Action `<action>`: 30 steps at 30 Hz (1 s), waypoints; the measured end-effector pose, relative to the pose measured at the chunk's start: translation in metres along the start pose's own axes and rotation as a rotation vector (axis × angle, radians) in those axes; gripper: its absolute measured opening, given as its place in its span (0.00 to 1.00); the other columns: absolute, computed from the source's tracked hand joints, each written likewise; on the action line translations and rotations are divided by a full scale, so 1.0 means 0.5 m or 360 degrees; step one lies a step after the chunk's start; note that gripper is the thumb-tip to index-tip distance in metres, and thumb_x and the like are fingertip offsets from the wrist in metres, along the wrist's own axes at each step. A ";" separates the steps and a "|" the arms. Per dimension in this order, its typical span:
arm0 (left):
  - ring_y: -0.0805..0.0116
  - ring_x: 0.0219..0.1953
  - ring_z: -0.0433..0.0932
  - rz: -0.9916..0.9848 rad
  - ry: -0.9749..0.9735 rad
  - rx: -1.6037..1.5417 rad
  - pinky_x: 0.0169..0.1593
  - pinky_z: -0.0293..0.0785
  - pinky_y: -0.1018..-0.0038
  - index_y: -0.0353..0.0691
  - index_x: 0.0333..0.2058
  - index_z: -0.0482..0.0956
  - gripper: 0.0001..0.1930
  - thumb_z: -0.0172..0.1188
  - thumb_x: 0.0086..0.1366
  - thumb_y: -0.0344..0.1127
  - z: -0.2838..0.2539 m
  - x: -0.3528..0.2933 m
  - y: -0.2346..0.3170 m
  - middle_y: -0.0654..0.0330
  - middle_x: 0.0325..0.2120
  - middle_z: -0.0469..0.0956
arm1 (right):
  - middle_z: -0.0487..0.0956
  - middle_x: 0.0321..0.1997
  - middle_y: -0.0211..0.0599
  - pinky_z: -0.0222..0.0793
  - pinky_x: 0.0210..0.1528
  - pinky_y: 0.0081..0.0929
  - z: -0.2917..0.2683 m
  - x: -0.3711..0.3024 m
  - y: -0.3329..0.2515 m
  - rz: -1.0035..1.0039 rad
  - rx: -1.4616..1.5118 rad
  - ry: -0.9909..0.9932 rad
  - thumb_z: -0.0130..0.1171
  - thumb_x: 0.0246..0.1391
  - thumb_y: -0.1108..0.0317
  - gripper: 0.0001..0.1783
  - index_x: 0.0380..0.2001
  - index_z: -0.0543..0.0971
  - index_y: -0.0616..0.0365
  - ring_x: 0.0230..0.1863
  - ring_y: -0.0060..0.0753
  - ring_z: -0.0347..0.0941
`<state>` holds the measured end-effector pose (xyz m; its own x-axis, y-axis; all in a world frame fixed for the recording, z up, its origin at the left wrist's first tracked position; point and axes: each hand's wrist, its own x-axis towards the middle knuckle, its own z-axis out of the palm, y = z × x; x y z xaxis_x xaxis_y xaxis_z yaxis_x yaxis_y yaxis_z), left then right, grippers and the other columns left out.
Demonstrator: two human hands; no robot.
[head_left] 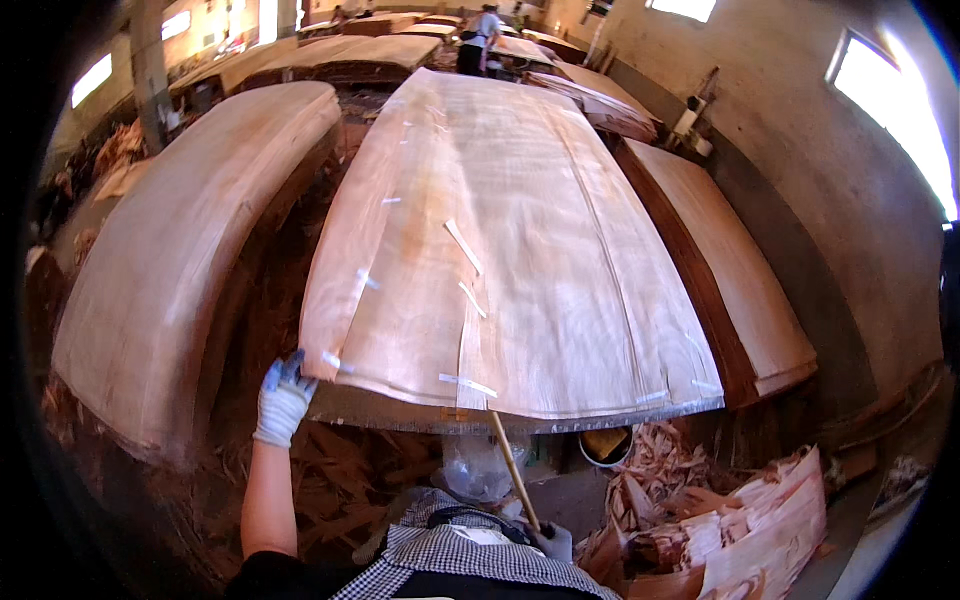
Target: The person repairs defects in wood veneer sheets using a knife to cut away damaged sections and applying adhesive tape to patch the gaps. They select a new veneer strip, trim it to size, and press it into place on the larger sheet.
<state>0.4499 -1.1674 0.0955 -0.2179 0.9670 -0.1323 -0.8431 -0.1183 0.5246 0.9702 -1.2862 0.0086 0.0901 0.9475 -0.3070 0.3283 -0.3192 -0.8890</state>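
Note:
A wide, pale wood veneer sheet (540, 250) lies on top of a stack in front of me, with short strips of white tape along its seams. My left hand (284, 400), in a white glove with blue fingertips, is closed on its near left corner. Low in the middle, my gloved right hand (555, 542) grips a thin wooden stick (513, 467) close to my body. The stick's far end reaches the sheet's near edge. Two narrow veneer slivers (463, 247) lie loose on the sheet's surface.
More veneer stacks stand left (170, 250) and right (735, 250). Veneer scraps (740, 530) pile up at the lower right, near a bucket (606, 445) and a clear plastic bag (480, 468). Another person (480, 40) stands among stacks at the back.

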 end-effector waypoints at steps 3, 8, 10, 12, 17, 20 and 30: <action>0.65 0.53 0.60 -0.0168 0.0347 0.0483 0.58 0.50 0.69 0.40 0.41 0.74 0.19 0.57 0.53 0.44 -0.007 0.013 -0.041 0.62 0.48 0.69 | 0.70 0.15 0.28 0.55 0.14 0.18 0.002 0.055 -0.128 0.0377 0.0108 -0.0038 0.61 0.46 0.64 0.13 0.28 0.77 0.64 0.13 0.18 0.63; 0.73 0.29 0.68 -0.0256 0.0605 0.1106 0.34 0.63 0.79 0.32 0.27 0.78 0.14 0.58 0.52 0.41 -0.020 0.055 -0.113 0.64 0.23 0.73 | 0.65 0.10 0.26 0.49 0.10 0.19 0.065 0.165 -0.289 0.0344 0.0568 -0.0136 0.61 0.46 0.63 0.12 0.24 0.74 0.60 0.08 0.19 0.57; 0.75 0.23 0.66 -0.0350 0.0653 0.1316 0.26 0.61 0.81 0.35 0.26 0.79 0.12 0.58 0.51 0.39 -0.032 0.066 -0.131 0.63 0.22 0.72 | 0.65 0.10 0.26 0.49 0.10 0.18 0.060 0.177 -0.321 0.0366 0.0706 -0.0231 0.61 0.46 0.63 0.11 0.23 0.74 0.60 0.08 0.18 0.57; 0.76 0.15 0.61 -0.0457 0.0706 0.1401 0.18 0.56 0.81 0.36 0.25 0.80 0.11 0.58 0.51 0.39 -0.022 0.077 -0.164 0.65 0.17 0.69 | 0.65 0.10 0.26 0.49 0.10 0.18 0.023 0.177 -0.337 0.0448 0.0811 -0.0321 0.61 0.45 0.62 0.11 0.23 0.75 0.59 0.08 0.17 0.56; 0.78 0.13 0.60 -0.0550 0.0620 0.1422 0.17 0.56 0.81 0.37 0.25 0.80 0.10 0.57 0.51 0.38 0.070 0.124 -0.303 0.67 0.14 0.68 | 0.67 0.13 0.26 0.51 0.11 0.18 -0.115 0.239 -0.324 0.0339 0.0818 -0.0161 0.60 0.46 0.61 0.11 0.22 0.74 0.58 0.10 0.19 0.58; 0.75 0.16 0.65 -0.0570 0.0574 0.1423 0.21 0.61 0.80 0.39 0.25 0.80 0.09 0.58 0.51 0.38 0.108 0.149 -0.396 0.65 0.19 0.74 | 0.66 0.13 0.26 0.51 0.11 0.19 -0.202 0.288 -0.300 0.0451 0.0971 -0.0157 0.60 0.46 0.60 0.12 0.20 0.72 0.57 0.09 0.20 0.58; 0.74 0.17 0.68 -0.0588 0.0480 0.1739 0.22 0.63 0.79 0.39 0.22 0.80 0.10 0.62 0.46 0.40 0.367 0.230 -0.808 0.64 0.17 0.74 | 0.68 0.14 0.27 0.50 0.12 0.17 -0.638 0.463 -0.187 0.0502 0.1072 -0.0084 0.58 0.48 0.62 0.11 0.25 0.76 0.59 0.10 0.20 0.57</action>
<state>0.8556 -0.9672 0.0225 -0.2800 0.7926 -0.5416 -0.0456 0.5525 0.8323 1.2604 -1.0302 0.1291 0.0337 0.8121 -0.5826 -0.3544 -0.5353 -0.7667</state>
